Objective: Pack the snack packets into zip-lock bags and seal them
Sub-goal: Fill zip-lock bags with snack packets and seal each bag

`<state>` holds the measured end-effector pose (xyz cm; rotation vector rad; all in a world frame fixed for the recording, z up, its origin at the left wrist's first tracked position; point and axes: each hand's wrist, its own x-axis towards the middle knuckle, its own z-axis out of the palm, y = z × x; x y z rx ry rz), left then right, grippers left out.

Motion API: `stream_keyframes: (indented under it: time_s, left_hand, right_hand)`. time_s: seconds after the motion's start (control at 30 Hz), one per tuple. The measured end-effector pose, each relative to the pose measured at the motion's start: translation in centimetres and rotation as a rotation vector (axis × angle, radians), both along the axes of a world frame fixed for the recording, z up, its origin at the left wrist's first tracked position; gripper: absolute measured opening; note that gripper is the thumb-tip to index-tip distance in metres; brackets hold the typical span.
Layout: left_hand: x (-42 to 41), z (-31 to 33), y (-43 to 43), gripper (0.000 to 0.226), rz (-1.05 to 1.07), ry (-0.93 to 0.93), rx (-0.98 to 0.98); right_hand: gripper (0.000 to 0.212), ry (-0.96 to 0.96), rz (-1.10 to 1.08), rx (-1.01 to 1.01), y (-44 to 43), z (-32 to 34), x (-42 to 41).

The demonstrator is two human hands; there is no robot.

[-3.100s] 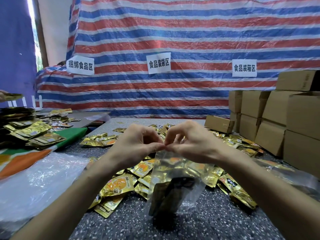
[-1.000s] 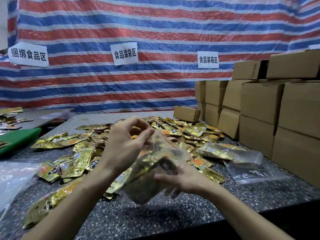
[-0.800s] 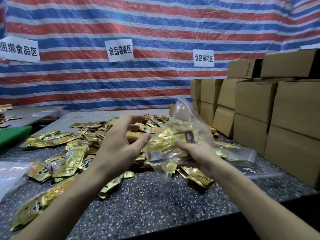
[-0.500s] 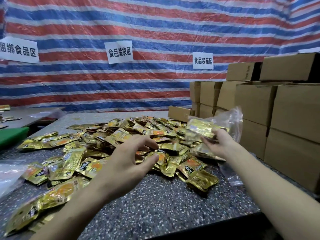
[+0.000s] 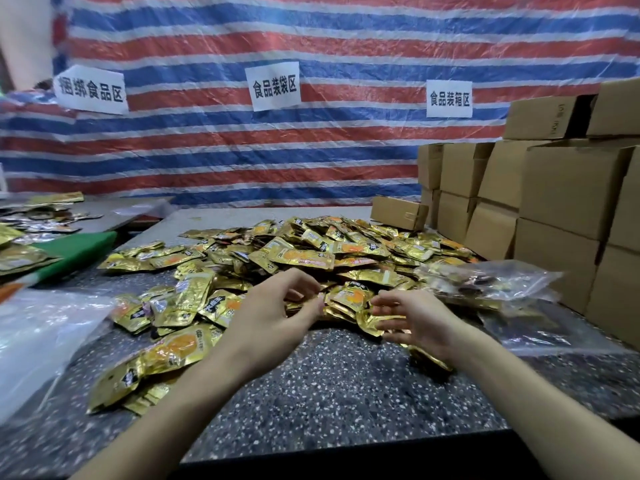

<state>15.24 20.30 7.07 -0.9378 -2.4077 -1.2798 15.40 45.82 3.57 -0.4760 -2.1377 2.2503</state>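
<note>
Two bare forearms reach in from the bottom of the frame over the dark speckled stone bench (image 5: 346,393). The left hand (image 5: 273,317), just left of centre, has its fingers loosely curled and spread, gripping nothing, its fingertips at the near edge of the pile. The right hand (image 5: 422,323), just right of centre, is open with the palm turned inward, fingers spread over the nearest packets; whether it touches them is hard to tell, and it holds nothing.

Between and beyond the hands lies a broad heap of small gold foil snack packets with orange and black print (image 5: 311,254), spreading across the middle of the frame; stray packets trail toward the lower left. At the left edge a sheet of clear crumpled plastic (image 5: 41,327) covers the bench.

To the right of the right hand, a clear zip-lock bag filled with gold packets (image 5: 485,282) lies on its side on the bench, on top of another flat clear bag (image 5: 540,334), close beside the stacked brown cardboard boxes (image 5: 561,202) along the right edge. One small brown box (image 5: 398,213) sits alone behind the heap.

In the middle left, a green board (image 5: 79,251) and a second surface carry more gold packets. Farthest back hangs a red, white and blue striped tarpaulin (image 5: 311,46) with three white paper signs bearing black characters (image 5: 275,85).
</note>
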Motion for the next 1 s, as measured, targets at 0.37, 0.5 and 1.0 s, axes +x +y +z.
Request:
stream_keyframes:
  time_s: [0.37, 0.5, 1.0]
  left_hand:
    - [-6.6, -2.7, -17.5, 0.014, 0.844, -0.043, -0.304]
    - [-8.2, -5.0, -22.1, 0.022, 1.046, -0.215, -0.625]
    - [-8.9, -3.8, -22.6, 0.054, 1.124, 0.007, -0.676]
  right_hand:
    - [0.009, 0.216, 0.133, 0.715, -7.4, -6.4, 0.8]
    - [0.009, 0.288, 0.157, 0.935, -7.7, -7.5, 1.1]
    - [0.010, 0.319, 0.150, 0.878, -7.4, -7.7, 1.2]
